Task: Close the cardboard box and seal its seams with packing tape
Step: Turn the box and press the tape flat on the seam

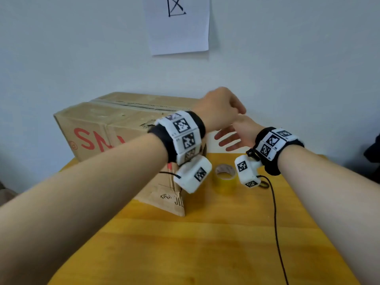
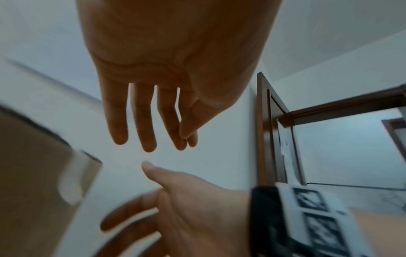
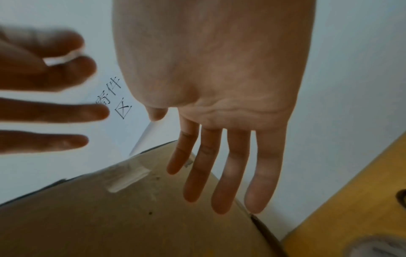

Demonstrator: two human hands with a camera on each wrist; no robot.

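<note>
Bare-skinned, both hands hover past the right end of the cardboard box [image 1: 107,128], neither touching it. The left hand [image 1: 221,109] is raised with its back to the head camera, fingers hidden there; the left wrist view shows them straight and slightly spread [image 2: 145,121], holding nothing. The right hand [image 1: 236,134] lies just beneath, palm up, fingers extended [image 3: 232,167]. Only the right wrist view shows a small pale strip at the left fingertips [image 3: 63,58]; what it is cannot be told. Tape runs along the box's closed top seam [image 1: 131,104]. A packing tape roll [image 1: 225,177] stands on the wooden tabletop [image 1: 205,243], near the box. A marked paper sheet [image 1: 178,25] hangs on the wall.
</note>
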